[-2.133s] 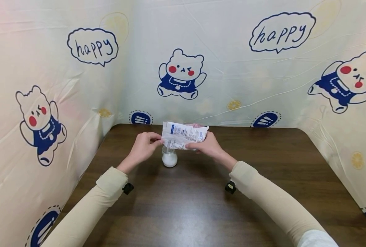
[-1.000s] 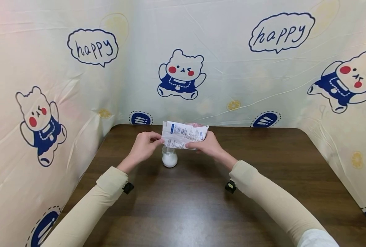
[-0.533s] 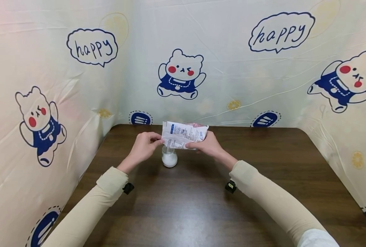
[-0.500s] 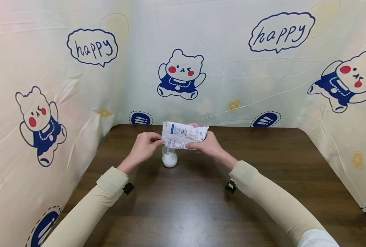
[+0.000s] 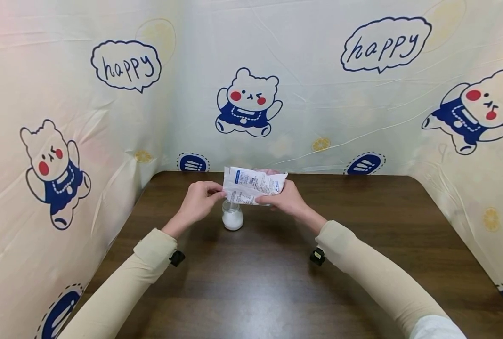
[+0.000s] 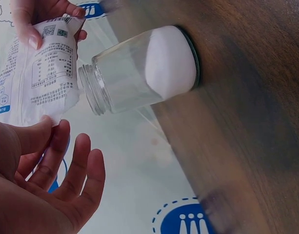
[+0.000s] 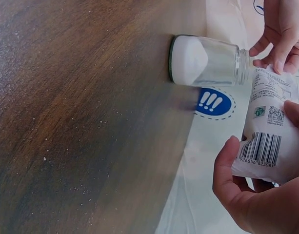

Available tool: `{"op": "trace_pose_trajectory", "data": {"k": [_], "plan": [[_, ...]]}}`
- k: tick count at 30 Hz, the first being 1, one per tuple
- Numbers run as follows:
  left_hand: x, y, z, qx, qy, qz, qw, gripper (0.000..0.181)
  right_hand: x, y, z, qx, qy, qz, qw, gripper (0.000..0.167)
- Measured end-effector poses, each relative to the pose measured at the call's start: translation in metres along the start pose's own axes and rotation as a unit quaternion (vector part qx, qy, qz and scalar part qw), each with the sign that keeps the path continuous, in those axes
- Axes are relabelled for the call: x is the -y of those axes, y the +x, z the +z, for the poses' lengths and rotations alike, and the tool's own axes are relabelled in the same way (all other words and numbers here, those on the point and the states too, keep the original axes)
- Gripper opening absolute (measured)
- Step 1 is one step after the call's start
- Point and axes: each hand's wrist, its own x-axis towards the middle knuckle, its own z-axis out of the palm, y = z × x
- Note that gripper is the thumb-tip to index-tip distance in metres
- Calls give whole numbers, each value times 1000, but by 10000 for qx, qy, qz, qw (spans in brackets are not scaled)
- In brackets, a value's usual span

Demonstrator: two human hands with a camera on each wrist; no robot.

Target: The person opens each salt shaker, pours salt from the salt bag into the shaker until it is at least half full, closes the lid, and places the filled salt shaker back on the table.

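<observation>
In the head view, my right hand (image 5: 288,200) grips the right end of a white printed plastic packet (image 5: 253,186), thumb on the near face. The packet lies on its side above a small glass jar (image 5: 233,219). My left hand (image 5: 198,200) pinches the packet's left end between thumb and index finger; its other fingers spread free in the left wrist view. That end of the packet (image 6: 47,78) sits right by the jar's threaded mouth (image 6: 94,90). White granules (image 7: 187,61) fill the jar's lower part, their surface heaped. No falling stream is visible. The jar stands upright.
Tiny white grains (image 7: 45,158) are scattered over the dark wooden table (image 5: 251,282). A pale curtain (image 5: 319,103) with cartoon bears hangs around the back and sides. Both wrists wear small black cameras (image 5: 317,256).
</observation>
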Motion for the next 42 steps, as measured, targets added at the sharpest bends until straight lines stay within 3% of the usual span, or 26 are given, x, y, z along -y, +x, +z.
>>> {"op": "trace_pose_trajectory", "data": {"k": [42], "plan": [[2,-2,0,0,2,47,10000,11,0,0,0,35,-87,-41,9999,47]]}}
